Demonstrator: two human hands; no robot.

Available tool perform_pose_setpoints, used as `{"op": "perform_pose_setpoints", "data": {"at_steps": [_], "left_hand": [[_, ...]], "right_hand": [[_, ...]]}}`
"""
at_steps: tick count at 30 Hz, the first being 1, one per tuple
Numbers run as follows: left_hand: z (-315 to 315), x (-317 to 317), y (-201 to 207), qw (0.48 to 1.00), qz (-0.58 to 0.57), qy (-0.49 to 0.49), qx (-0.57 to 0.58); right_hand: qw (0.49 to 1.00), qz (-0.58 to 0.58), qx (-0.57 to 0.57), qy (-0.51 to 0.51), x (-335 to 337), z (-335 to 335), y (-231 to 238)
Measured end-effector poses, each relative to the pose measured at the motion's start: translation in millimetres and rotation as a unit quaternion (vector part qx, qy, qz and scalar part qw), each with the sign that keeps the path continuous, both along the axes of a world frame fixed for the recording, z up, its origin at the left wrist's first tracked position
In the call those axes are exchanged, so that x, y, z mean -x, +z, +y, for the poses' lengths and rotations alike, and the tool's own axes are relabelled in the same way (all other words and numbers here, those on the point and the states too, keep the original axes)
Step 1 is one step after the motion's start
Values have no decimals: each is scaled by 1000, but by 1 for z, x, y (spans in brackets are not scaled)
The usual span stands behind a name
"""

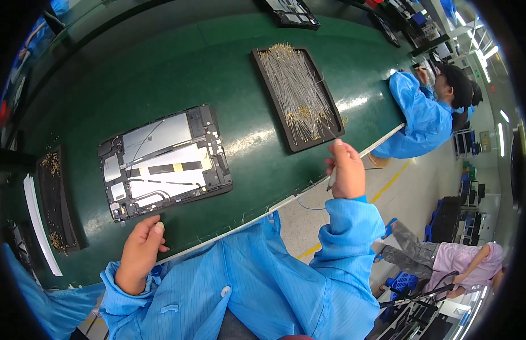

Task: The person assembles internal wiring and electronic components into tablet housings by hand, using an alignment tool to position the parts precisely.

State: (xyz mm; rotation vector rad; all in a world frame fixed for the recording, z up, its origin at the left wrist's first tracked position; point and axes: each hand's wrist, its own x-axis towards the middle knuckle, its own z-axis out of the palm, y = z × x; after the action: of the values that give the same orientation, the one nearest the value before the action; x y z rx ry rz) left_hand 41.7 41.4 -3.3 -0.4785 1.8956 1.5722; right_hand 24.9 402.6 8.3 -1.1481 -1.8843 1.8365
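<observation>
My left hand (pixel 140 249) is by the near edge of an opened tablet-like device (pixel 161 161), its thumb against curled fingers. Whether anything is between them is hidden. The device lies on the green bench with its battery, white panels, black tape and cables exposed. My right hand (pixel 348 173) is closed around a slim grey tool (pixel 332 181) with a dark tip, above the bench's front edge. Just beyond those fingers is the near right corner of a black tray (pixel 295 148). Many thin grey cables (pixel 294 85) with gold-coloured ends fill it.
At the far left, a dark tray (pixel 59 198) holds small gold-coloured parts beside a white strip (pixel 41 224). Another opened device (pixel 294 12) lies at the back. Co-workers in blue (pixel 421 113) sit along the bench; a person in pink (pixel 455 266) is in the aisle.
</observation>
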Motion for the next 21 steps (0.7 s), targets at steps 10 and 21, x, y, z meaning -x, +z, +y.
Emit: {"op": "perform_pose_setpoints", "data": {"at_steps": [10, 21], "left_hand": [[38, 12, 13, 831, 504, -227, 60], [50, 19, -13, 768, 553, -154, 283]], "right_hand": [[838, -39, 225, 495, -9, -117, 17], [896, -20, 346, 278, 5, -153, -8]]}}
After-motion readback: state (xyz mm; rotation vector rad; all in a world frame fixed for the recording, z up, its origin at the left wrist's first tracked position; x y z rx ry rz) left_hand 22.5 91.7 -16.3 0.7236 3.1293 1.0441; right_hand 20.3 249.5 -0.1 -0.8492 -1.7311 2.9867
